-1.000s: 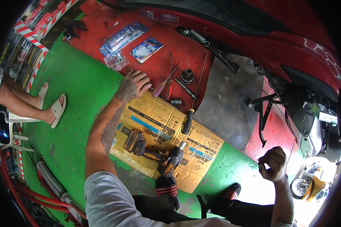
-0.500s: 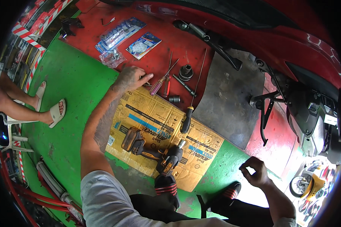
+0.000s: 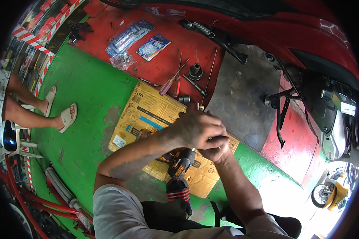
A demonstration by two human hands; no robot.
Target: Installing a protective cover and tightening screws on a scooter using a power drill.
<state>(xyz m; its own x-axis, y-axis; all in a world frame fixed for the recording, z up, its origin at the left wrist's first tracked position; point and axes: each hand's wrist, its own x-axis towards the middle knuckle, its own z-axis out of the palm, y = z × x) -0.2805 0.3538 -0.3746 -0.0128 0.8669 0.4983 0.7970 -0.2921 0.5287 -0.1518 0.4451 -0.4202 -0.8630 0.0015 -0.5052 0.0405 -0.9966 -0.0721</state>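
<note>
A green-painted floor (image 3: 87, 87) meets a red stretch of floor (image 3: 163, 40), with a dark mat (image 3: 247, 99) at two o'clock from the joined hands, twelve being straight ahead of the person. A flattened cardboard box (image 3: 205, 181) lies beneath them. The left hand (image 3: 199, 129) has its fingers bent over the right hand (image 3: 217, 151), whose fingers curl inward; the two touch. A small pale tip (image 3: 219, 148) shows between them, but I cannot tell what it is or which fingers hold it.

The hands hide most of a long screwdriver (image 3: 210, 75)'s handle; its shaft points to twelve. The left forearm crosses part of the cordless drill (image 3: 182, 163) at seven. Sockets (image 3: 184, 98) and shorter screwdrivers (image 3: 167, 86) lie around eleven, with blue packets (image 3: 153, 47) and a clear plastic bag (image 3: 122, 60) farther out. A red motorbike (image 3: 307, 51) blocks the far side from twelve to three. Another person's sandals (image 3: 66, 114) stand near nine.
</note>
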